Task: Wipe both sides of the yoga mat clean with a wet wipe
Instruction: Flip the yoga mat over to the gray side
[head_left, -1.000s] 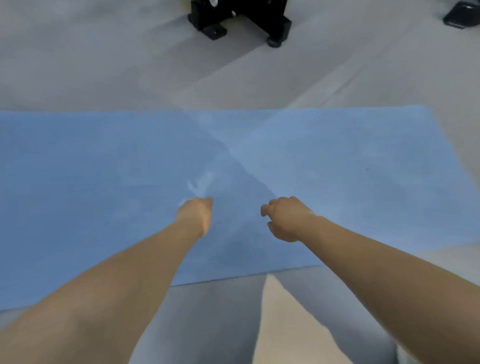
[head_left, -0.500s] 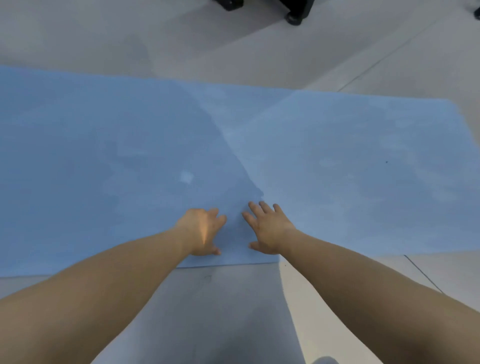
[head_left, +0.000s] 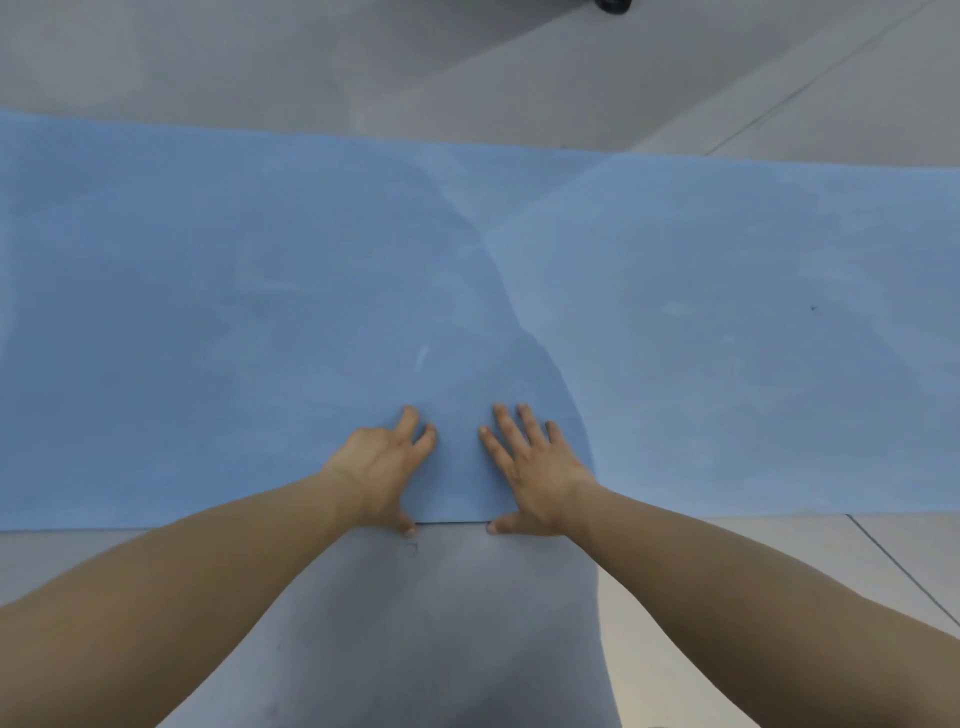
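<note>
The blue yoga mat (head_left: 675, 322) lies flat on the floor across the whole width of the view. My left hand (head_left: 382, 465) and my right hand (head_left: 530, 467) rest side by side on its near edge. The fingers of both lie on top of the mat and point away from me. Each thumb sits at the mat's edge, against the floor. Neither hand holds anything I can see. A small white streak (head_left: 421, 358), possibly the wet wipe, lies on the mat just beyond my left hand.
Grey floor (head_left: 467, 623) surrounds the mat, with tile seams at the right. A dark object's foot (head_left: 613, 5) shows at the top edge. My shadow falls over the middle of the mat.
Both hands came back toward me from the middle of the mat to its near edge and flattened out. The white piece that was at my left hand now lies alone on the mat.
</note>
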